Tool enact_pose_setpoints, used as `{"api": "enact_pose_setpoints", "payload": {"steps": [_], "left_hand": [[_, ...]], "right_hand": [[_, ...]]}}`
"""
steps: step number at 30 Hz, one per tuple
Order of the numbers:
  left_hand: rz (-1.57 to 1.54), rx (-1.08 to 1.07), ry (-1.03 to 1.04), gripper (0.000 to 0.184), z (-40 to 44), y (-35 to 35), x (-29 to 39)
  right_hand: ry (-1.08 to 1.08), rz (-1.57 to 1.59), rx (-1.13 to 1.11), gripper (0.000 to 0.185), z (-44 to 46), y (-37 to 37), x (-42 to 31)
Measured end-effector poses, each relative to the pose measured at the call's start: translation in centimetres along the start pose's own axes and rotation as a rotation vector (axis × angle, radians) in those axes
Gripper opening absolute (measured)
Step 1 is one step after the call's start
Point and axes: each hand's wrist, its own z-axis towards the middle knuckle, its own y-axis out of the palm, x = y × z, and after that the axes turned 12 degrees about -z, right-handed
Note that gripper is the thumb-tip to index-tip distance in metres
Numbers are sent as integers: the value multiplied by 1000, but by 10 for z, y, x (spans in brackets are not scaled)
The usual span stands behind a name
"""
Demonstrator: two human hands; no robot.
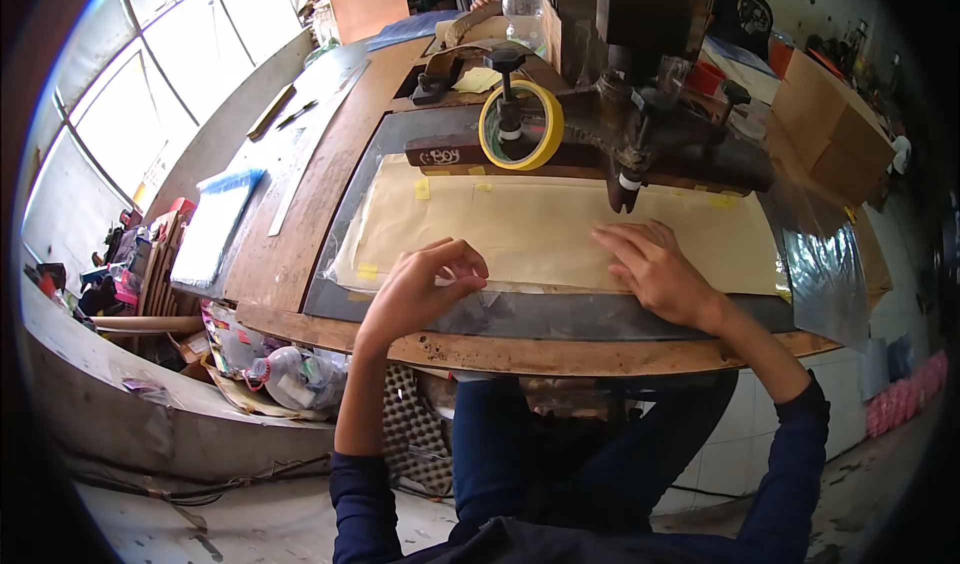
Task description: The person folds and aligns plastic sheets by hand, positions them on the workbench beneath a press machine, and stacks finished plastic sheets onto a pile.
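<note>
A long cream sheet (540, 229), with small bits of yellow tape on it, lies on the dark plate (480, 316) of a machine. My left hand (425, 289) is over the sheet's front edge at the left, its fingers curled and thumb near the fingertips; whether something thin is between them is too small to tell. My right hand (660, 269) rests on or just above the sheet at the right, fingers stretched out. Behind the sheet runs a dark machine bar (450, 156). A yellow tape roll (548, 129) hangs on a black knob there.
On the left of the wooden table (300, 199) lie a long ruler (320, 149) and a stack of plastic bags (215, 229). A water bottle (522, 9) stands at the back. Clear plastic sheets (830, 274) and cardboard boxes (835, 129) are at the right. Another person (742, 14) is farther back.
</note>
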Motion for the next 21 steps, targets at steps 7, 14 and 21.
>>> {"api": "enact_pose_setpoints", "payload": {"steps": [7, 14, 21], "left_hand": [[-543, 67, -93, 23, -5, -19, 39], [-641, 225, 5, 34, -2, -15, 75], [-697, 388, 91, 37, -5, -5, 85]], "right_hand": [[518, 829, -372, 10, 10, -71, 15], [585, 877, -325, 18, 10, -145, 17], [601, 915, -301, 21, 5, -155, 18]]}}
